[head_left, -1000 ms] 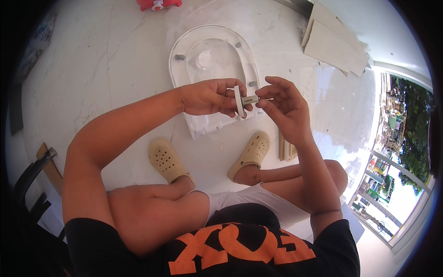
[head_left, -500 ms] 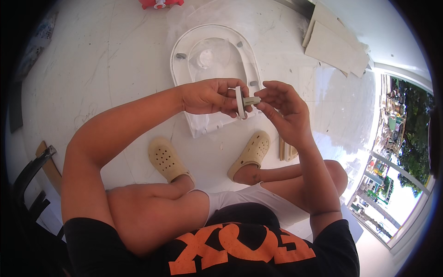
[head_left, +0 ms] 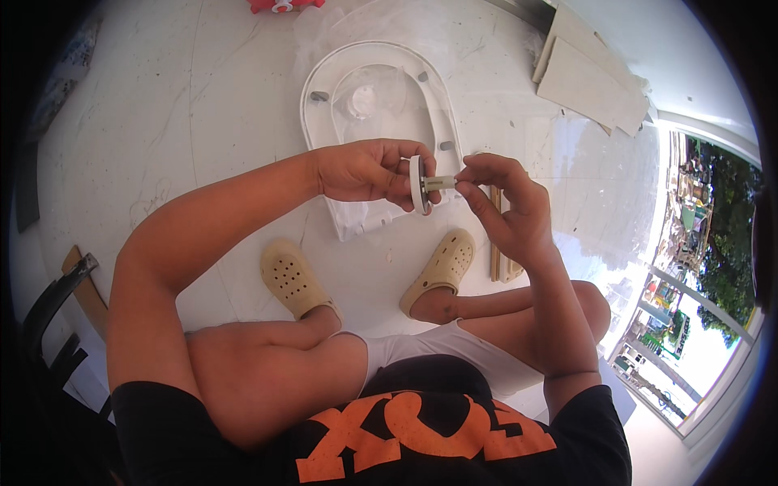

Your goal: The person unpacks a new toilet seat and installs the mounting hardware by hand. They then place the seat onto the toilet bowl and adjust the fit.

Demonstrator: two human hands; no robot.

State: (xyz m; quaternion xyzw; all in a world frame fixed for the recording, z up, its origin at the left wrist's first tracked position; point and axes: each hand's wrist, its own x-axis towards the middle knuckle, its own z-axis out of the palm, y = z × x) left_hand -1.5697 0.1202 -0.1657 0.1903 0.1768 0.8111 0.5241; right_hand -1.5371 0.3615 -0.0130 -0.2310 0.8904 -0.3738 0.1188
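Note:
My left hand is closed around a toilet seat hinge fitting, a white round disc standing on edge with a pale grey-green stem pointing right. Thumb and fingertips of my right hand pinch at the far end of that stem; the tip itself is hidden by them. Beyond both hands a white toilet seat lies on the floor with its grey bumpers facing up. Clear plastic film covers part of it.
Tan clogs are on my feet, on the pale tiled floor. A small wooden piece lies beside my right foot. Flat boards rest at the far right, a red object at the far edge, a black chair at the left.
My right hand has shifted slightly right and nearer, and its fingers have closed at the stem's end. The disc in my left hand has moved a little left and turned slightly.

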